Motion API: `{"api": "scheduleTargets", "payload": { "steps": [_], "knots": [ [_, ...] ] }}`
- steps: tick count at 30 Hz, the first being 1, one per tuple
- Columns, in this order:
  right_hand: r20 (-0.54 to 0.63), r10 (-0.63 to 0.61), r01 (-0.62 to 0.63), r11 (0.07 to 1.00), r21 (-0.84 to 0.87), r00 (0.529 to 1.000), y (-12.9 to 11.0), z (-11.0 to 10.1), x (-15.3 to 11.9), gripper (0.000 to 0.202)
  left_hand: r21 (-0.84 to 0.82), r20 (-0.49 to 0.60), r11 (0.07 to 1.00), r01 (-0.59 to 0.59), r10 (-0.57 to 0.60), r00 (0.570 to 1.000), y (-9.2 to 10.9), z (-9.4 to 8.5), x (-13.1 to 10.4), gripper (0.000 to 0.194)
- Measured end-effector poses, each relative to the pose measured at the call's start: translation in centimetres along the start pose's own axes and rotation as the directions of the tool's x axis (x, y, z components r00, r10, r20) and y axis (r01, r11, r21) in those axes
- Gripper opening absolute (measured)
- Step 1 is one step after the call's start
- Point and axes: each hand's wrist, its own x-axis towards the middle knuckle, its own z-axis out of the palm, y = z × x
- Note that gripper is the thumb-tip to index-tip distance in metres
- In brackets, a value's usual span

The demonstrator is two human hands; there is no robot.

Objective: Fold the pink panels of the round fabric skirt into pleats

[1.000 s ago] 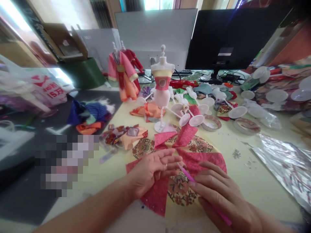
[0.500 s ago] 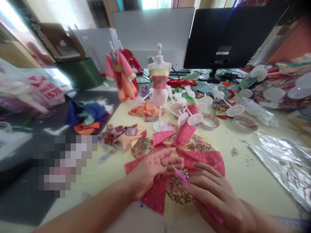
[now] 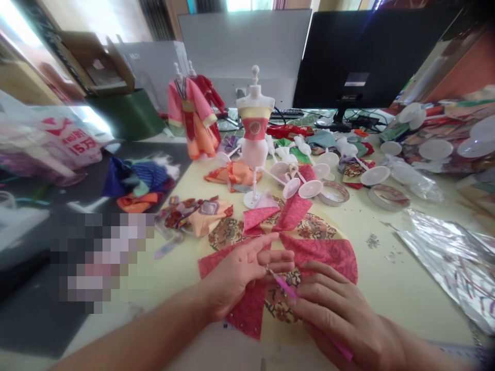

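Note:
My right hand [image 3: 336,309] is closed round a slim pink pen-like tool [image 3: 285,285]. The tool's pale tip meets the thumb and fingers of my left hand [image 3: 243,268]. My left hand is turned palm up, index finger stretched out, thumb against the curled fingers; a tiny shiny bit [image 3: 266,267] shows there, too small to name. Under both hands a doll-sized skirt [image 3: 320,255] lies spread on the table, with pink and flower-patterned cream panels. Small shiny studs dot its lower pink panel [image 3: 247,314]. Behind it stands a white mini mannequin [image 3: 255,139] wearing a pink and yellow bodice.
Two dressed mannequins [image 3: 191,116] stand at the back left. Several bare mannequins [image 3: 294,185] lie behind the skirt, beside tape rolls [image 3: 334,194]. Scattered studs [image 3: 373,240] and a silvery plastic sheet [image 3: 444,268] are at the right. Monitors [image 3: 371,56] rise behind.
My right hand has moved slightly left, bringing the tool's tip against my left thumb and fingers. My left hand has barely moved.

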Motion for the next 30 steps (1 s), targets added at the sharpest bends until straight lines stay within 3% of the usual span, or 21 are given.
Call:
{"api": "scheduleTargets", "payload": {
  "steps": [30],
  "knots": [
    [-0.006, 0.003, -0.004, 0.999, -0.05, 1.0, 0.1, -0.06, 0.17, 0.029, 0.004, 0.021, 1.0, 0.009, -0.009, 1.0, -0.18, -0.05, -0.06, 0.068]
  ]
}}
